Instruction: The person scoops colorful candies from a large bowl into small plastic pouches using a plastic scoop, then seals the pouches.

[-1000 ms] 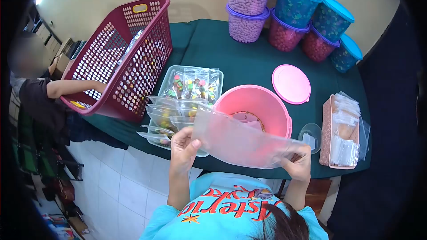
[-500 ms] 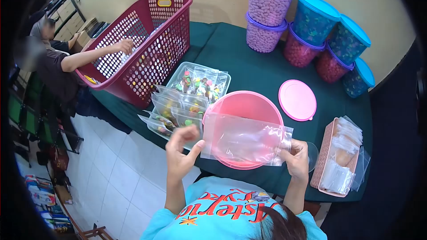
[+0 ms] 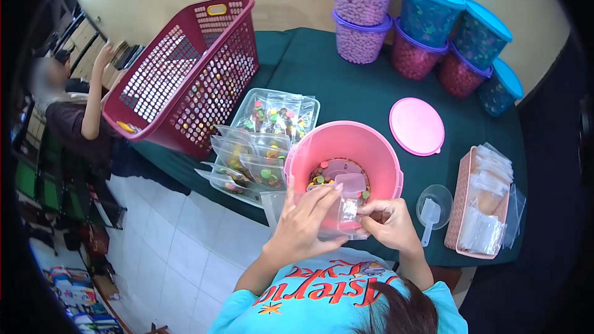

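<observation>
The only lettering large enough to read stands on the front of the turquoise shirt (image 3: 297, 318), printed in red-orange with dark edging and upside down to the camera. The line nearer the neck seems to read "Asteria" or something close to it; its capital A lies beside the dark hair (image 3: 402, 309), and the last letters curve away along the cloth. The other line is shorter and bent by folds; it looks like "ryko", though the spelling cannot be told for sure. An orange star (image 3: 270, 308) is printed beside the words. Print on the colourful packs (image 3: 71, 278) at lower left is too small to make out.
</observation>
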The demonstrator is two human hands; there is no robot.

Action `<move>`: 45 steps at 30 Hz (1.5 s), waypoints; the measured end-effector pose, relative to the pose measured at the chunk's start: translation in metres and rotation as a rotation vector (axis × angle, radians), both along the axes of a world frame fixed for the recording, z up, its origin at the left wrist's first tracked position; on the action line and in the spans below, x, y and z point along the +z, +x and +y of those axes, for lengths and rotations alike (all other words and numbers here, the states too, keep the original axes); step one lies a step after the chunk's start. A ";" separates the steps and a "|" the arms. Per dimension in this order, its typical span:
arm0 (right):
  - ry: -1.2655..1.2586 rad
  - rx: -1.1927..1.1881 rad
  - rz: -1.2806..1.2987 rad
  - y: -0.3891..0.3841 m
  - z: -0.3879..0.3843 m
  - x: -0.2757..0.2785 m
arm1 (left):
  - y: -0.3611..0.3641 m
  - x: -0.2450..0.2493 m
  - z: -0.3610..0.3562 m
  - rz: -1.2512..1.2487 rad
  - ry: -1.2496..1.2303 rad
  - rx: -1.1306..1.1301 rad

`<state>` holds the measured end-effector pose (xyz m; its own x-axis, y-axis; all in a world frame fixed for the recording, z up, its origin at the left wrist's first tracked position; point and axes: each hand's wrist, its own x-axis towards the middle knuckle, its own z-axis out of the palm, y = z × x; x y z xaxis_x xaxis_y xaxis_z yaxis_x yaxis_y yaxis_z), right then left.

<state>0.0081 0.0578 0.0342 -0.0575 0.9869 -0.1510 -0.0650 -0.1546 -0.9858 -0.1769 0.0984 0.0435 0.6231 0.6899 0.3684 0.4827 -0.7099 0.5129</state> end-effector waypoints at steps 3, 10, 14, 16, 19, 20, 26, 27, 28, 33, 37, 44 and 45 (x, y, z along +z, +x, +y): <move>0.002 0.102 0.028 0.001 0.004 0.007 | -0.011 -0.006 0.005 -0.146 0.029 -0.021; 0.051 0.002 -0.055 0.004 0.051 0.026 | -0.065 -0.028 0.030 -0.490 -0.187 -0.004; 0.092 0.549 -0.902 -0.015 0.111 -0.003 | -0.075 -0.027 0.040 -0.512 -0.338 -0.039; -0.167 0.696 -1.088 -0.036 0.128 0.007 | -0.077 -0.028 0.043 -0.513 -0.363 -0.082; -0.202 0.935 -1.374 -0.047 0.167 -0.079 | -0.081 -0.025 0.044 -0.602 -0.426 -0.087; -0.330 0.906 -1.319 -0.047 0.172 -0.088 | -0.084 -0.026 0.046 -0.597 -0.428 -0.108; -1.026 0.796 -0.959 -0.055 0.190 -0.121 | -0.095 -0.033 0.053 -0.552 -0.385 -0.141; -1.130 0.776 -0.893 -0.058 0.190 -0.119 | -0.096 -0.033 0.054 -0.555 -0.385 -0.134; -1.130 0.781 -0.898 -0.059 0.188 -0.118 | -0.096 -0.034 0.055 -0.562 -0.398 -0.126; -1.011 0.918 -0.967 -0.058 0.180 -0.096 | -0.094 -0.031 0.053 -0.599 -0.437 -0.063; -0.895 0.985 -1.061 -0.045 0.176 -0.057 | -0.100 -0.030 0.049 -0.570 -0.368 0.002; -0.537 1.030 -1.420 -0.010 0.172 -0.039 | -0.096 -0.023 0.024 -0.582 -0.302 0.134; -0.403 1.196 -1.582 -0.010 0.171 -0.045 | -0.094 -0.023 0.020 -0.573 -0.291 0.129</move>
